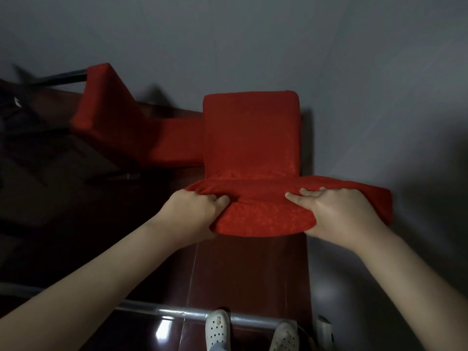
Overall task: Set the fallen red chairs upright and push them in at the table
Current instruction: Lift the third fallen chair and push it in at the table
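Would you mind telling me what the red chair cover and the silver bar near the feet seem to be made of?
The red chair cover looks like patterned fabric, matte; it bunches under the left hand. The silver bar is likely metal tubing, smooth, catching bright highlights.

Red padded fabric chair (250, 138): solid red, faint mottled weave. Second red fabric chair (106, 102): same red. Plain grey wall (354, 59). Glossy dark red-brown surface (248, 274). White clog shoes (217, 328), dark dot holes. Silver metal bar (162, 310).
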A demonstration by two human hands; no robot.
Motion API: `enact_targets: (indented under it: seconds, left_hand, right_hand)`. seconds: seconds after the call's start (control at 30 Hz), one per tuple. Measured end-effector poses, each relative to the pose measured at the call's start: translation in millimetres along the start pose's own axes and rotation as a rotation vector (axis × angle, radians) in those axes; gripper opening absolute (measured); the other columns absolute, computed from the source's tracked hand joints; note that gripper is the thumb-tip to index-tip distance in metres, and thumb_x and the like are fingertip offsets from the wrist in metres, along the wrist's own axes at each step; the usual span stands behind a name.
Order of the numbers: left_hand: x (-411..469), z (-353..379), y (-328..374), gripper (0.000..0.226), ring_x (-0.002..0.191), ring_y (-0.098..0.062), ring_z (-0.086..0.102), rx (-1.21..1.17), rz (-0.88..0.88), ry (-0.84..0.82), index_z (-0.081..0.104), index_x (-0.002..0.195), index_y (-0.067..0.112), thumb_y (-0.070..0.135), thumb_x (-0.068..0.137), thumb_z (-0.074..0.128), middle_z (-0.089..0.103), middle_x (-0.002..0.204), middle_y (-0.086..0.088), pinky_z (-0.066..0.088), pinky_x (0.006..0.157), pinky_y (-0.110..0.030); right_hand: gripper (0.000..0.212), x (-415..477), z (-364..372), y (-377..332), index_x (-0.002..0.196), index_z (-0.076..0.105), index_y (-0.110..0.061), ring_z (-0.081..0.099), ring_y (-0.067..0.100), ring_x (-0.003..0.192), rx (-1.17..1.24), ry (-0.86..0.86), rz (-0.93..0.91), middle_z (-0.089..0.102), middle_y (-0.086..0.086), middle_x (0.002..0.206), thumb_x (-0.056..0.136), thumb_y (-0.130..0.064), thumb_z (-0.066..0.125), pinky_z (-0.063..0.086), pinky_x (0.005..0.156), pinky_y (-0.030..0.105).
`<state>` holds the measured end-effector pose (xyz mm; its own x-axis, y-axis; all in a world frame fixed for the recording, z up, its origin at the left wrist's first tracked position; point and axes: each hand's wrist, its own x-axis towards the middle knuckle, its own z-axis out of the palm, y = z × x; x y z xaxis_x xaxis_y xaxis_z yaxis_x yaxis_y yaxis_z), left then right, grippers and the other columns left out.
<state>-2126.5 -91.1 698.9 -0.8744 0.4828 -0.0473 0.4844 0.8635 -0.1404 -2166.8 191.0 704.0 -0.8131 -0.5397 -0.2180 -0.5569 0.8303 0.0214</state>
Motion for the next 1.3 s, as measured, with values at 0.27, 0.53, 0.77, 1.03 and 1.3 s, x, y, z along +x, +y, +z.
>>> enact_targets:
  seconds: [0.27, 0.53, 0.77, 1.03, 1.3]
  left_hand:
    - [-6, -25, -6, 0.057, 0.041, -0.019, 0.058, 0.020, 0.026, -0.009, 0.067, 0.080, 0.019, 0.046, 0.033, 0.085, 0.060, 0.054, 0.005, 0.041, 0.034, -0.024]
    - [12, -31, -28, 0.054, 0.053, -0.022, 0.065, 0.016, -0.045, -0.042, 0.062, 0.092, 0.023, 0.051, 0.049, 0.079, 0.065, 0.065, 0.004, 0.041, 0.045, -0.025]
    - [40, -41, -49, 0.056, 0.080, -0.018, 0.068, -0.007, -0.165, -0.096, 0.049, 0.112, 0.030, 0.062, 0.068, 0.062, 0.068, 0.095, 0.007, 0.049, 0.063, -0.029]
    - [53, -52, -46, 0.091, 0.108, -0.023, 0.061, -0.058, -0.219, -0.283, 0.018, 0.149, 0.042, 0.064, 0.074, 0.066, 0.061, 0.122, 0.002, 0.048, 0.085, -0.036]
    - [41, -59, -32, 0.077, 0.111, -0.024, 0.060, -0.021, -0.163, -0.332, 0.034, 0.144, 0.042, 0.060, 0.077, 0.067, 0.062, 0.123, 0.001, 0.047, 0.085, -0.036]
  right_hand:
    - [0.064, 0, -32, -1, 0.139, 0.038, -0.052, 0.049, -0.001, 0.126, 0.062, -0.006, -0.072, 0.049, -0.013, 0.143, 0.081, -0.062, 0.061, 0.047, 0.093, 0.023]
    - [0.071, 20, -46, 13, 0.121, 0.067, -0.034, 0.070, 0.015, 0.098, 0.195, 0.119, -0.032, 0.071, -0.005, 0.115, 0.054, -0.047, 0.088, 0.057, 0.078, 0.033]
    - [0.108, 63, -59, 20, 0.149, 0.015, -0.046, 0.049, 0.019, 0.126, -0.003, -0.111, 0.047, 0.039, -0.011, 0.149, 0.061, -0.074, 0.070, 0.036, 0.104, 0.038]
    - [0.088, 64, -69, 16, 0.144, 0.032, -0.051, 0.058, 0.018, 0.116, 0.018, -0.145, 0.077, 0.059, -0.006, 0.133, 0.069, -0.060, 0.075, 0.046, 0.092, 0.031]
    - [0.084, 46, -77, -3, 0.145, 0.032, -0.049, 0.057, 0.021, 0.117, -0.022, -0.242, 0.105, 0.058, -0.003, 0.134, 0.074, -0.056, 0.075, 0.047, 0.089, 0.031]
